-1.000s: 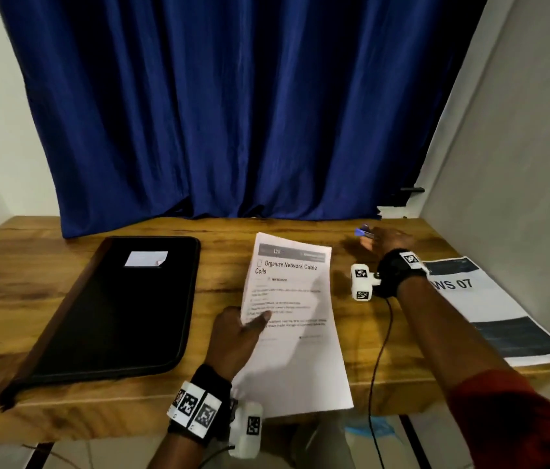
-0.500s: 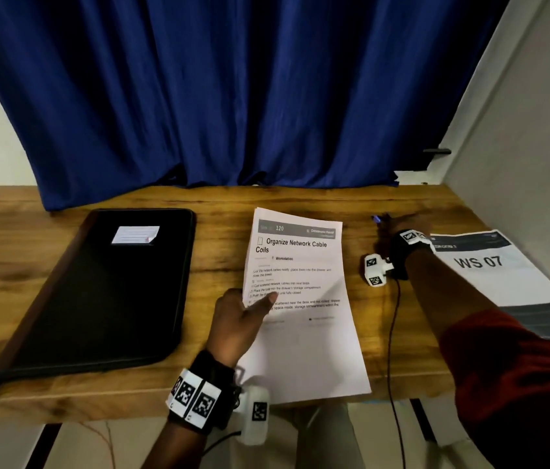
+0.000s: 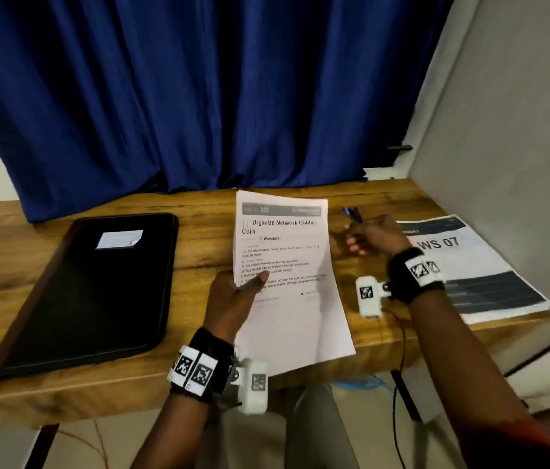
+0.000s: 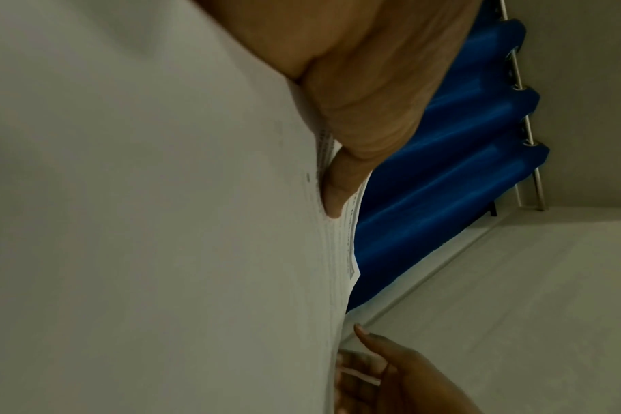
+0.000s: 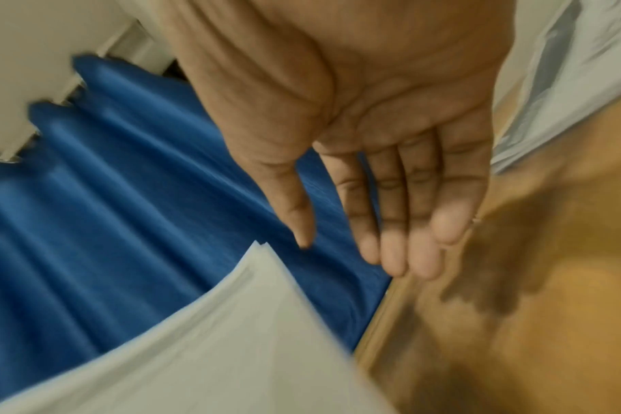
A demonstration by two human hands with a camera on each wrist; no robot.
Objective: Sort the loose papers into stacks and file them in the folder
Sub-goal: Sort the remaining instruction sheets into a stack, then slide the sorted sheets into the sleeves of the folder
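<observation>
Table (image 3: 199,204) — wood, visibly grained, slight sheen. Folder (image 3: 91,292) — black, smooth, matt. Papers (image 3: 287,299) — white paper, matt. Curtain (image 3: 199,96) — blue cloth, softly lustrous.

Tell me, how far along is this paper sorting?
Early, it seems. One pile already lies on the table's right side. The left hand holds up a sheaf of sheets, while the right hand hovers open beside it. The black folder lies shut, so all filing is left.
</observation>
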